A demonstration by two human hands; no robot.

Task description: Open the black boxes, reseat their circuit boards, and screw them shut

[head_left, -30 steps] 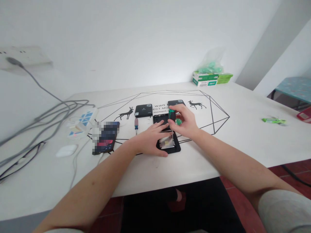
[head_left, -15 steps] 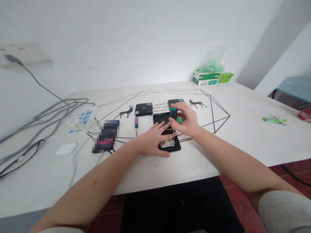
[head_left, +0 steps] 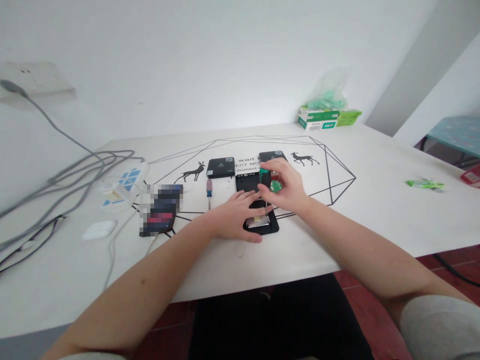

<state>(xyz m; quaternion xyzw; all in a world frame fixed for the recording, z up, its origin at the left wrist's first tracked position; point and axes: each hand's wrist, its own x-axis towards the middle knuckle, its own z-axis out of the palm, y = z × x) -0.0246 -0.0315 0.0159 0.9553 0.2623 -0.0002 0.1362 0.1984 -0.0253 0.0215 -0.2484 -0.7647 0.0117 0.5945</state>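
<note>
My right hand [head_left: 287,186] is closed around the green-and-black handle of a screwdriver [head_left: 265,176], held upright. Its thin shaft runs down to a black rectangular case [head_left: 268,228] with a silver metal part [head_left: 258,221] inside. My left hand [head_left: 240,216] lies over that case with its fingers spread, steadying it against the table. Just beyond the left fingers is an open black case half [head_left: 246,183]. A small green piece [head_left: 276,186] shows behind my right hand. Where the screwdriver tip meets the case is too small to make out.
Two closed black boxes, one at left [head_left: 221,167] and one at right [head_left: 272,156], lie farther back. Left of my hands are another screwdriver [head_left: 209,188], a blurred phone [head_left: 161,210], a white case [head_left: 99,230] and grey cables [head_left: 78,185]. Green-white boxes [head_left: 318,117] stand by the wall.
The camera view has shifted slightly. Both hands keep their places on the case, and the screwdriver stays upright in my right hand with the fingers slightly turned.
</note>
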